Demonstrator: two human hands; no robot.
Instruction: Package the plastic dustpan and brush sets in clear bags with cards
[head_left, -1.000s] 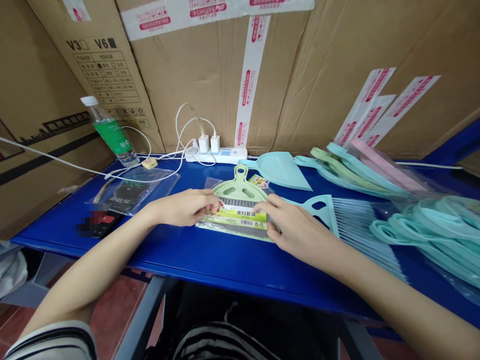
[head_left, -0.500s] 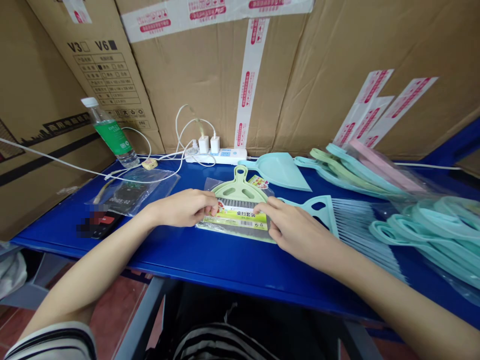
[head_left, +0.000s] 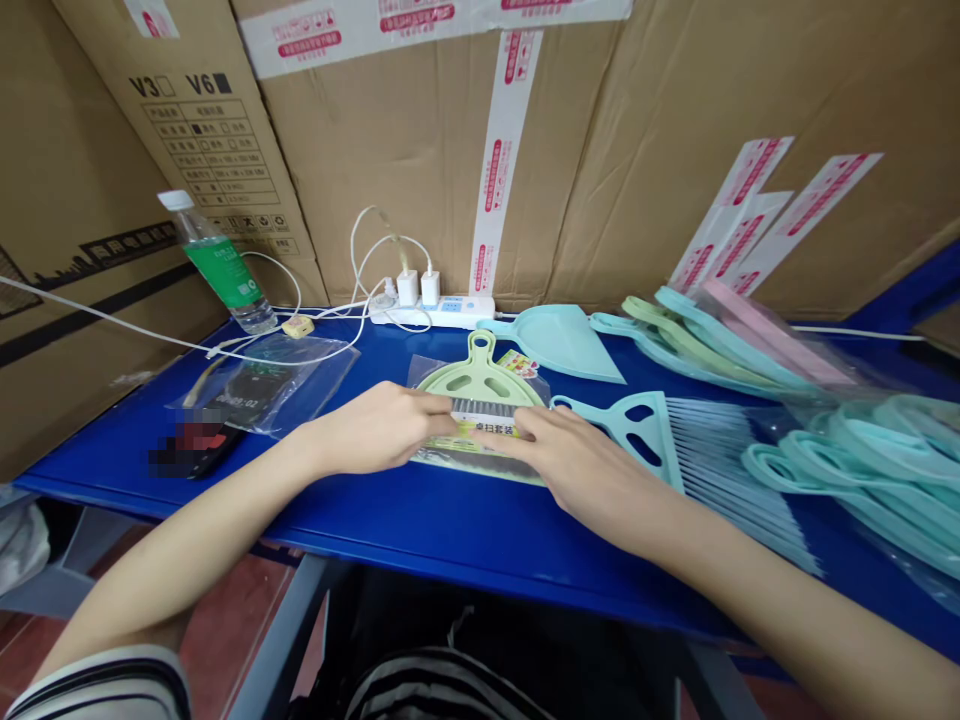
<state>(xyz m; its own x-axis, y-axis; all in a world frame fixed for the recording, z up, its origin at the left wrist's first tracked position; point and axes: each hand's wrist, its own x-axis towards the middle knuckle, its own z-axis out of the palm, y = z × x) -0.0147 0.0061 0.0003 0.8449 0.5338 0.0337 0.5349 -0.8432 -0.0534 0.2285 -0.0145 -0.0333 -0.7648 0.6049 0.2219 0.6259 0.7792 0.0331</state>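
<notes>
A light green dustpan and brush set (head_left: 478,372) lies on the blue table in a clear plastic bag, handle pointing away from me. Its yellow and white label (head_left: 491,424) is partly covered by my fingers. My left hand (head_left: 384,428) rests over the bag's left side, fingers stretched toward the middle. From the other side, my right hand (head_left: 564,445) reaches over the label with its index finger extended left. Both hands touch the package, and I see no grip on it. Beside my right hand lies a light blue brush (head_left: 637,435), bristles facing right.
A light blue dustpan (head_left: 566,340) lies behind the package. Several more dustpans (head_left: 847,465) are piled at the right. A power strip (head_left: 469,312) with cables, a tilted water bottle (head_left: 225,275) and a phone (head_left: 196,450) are at the left and back. Cardboard (head_left: 420,140) walls the rear edge.
Both hands have moved inward over the label, closer together. Their fingers, bent at the bag's sides before, now stretch across it. The package has stayed in nearly the same place.
</notes>
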